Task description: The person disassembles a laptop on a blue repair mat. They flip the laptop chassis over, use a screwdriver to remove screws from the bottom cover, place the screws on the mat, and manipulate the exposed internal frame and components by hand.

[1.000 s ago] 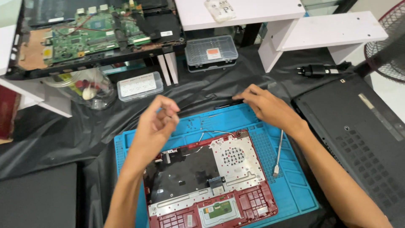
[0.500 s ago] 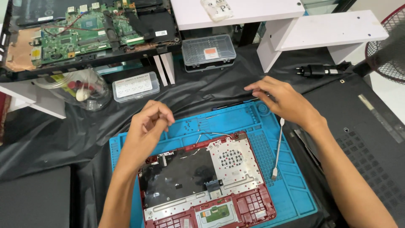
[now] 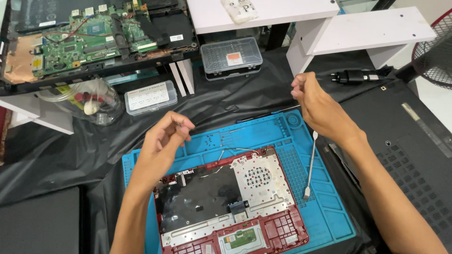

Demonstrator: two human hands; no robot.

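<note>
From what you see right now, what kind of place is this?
Most likely an electronics repair bench. A red laptop shell lies opened on a blue repair mat, a bare green circuit board rests on a shelf, and clear parts boxes stand nearby.

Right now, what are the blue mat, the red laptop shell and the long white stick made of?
The blue mat looks like soft rubber or silicone: matte, with moulded little compartments. The red laptop shell seems hard plastic, slightly glossy, with moulded ribs; the pale plate on it looks like perforated metal. The long white stick could be plastic or metal; its look leaves that open.
</note>
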